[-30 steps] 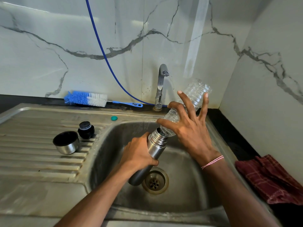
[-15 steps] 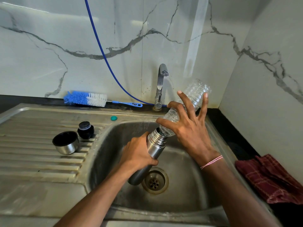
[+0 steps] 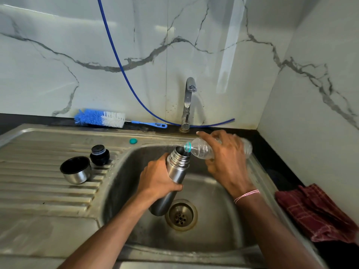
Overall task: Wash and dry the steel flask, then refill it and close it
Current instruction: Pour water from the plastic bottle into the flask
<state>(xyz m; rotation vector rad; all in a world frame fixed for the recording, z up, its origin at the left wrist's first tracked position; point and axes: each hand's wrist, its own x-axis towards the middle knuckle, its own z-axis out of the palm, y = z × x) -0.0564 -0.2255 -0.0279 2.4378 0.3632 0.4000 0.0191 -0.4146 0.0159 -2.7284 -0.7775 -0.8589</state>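
At left the steel cup (image 3: 75, 169) and black stopper (image 3: 99, 157) stand side by side on the draining board (image 3: 38, 193), clear of the pour. The left hand (image 3: 157, 179) wraps the tilted steel flask (image 3: 175, 171) over the sink (image 3: 124, 171), and the right hand (image 3: 227, 162) grips the plastic bottle (image 3: 202, 151), neck at the flask's mouth. Tipping slowly should avoid spills; the tap (image 3: 189, 98) behind and the wall (image 3: 310, 113) at right hem the bottle in.

Maroon checked cloth (image 3: 318, 214), blue-white brush (image 3: 101, 119)
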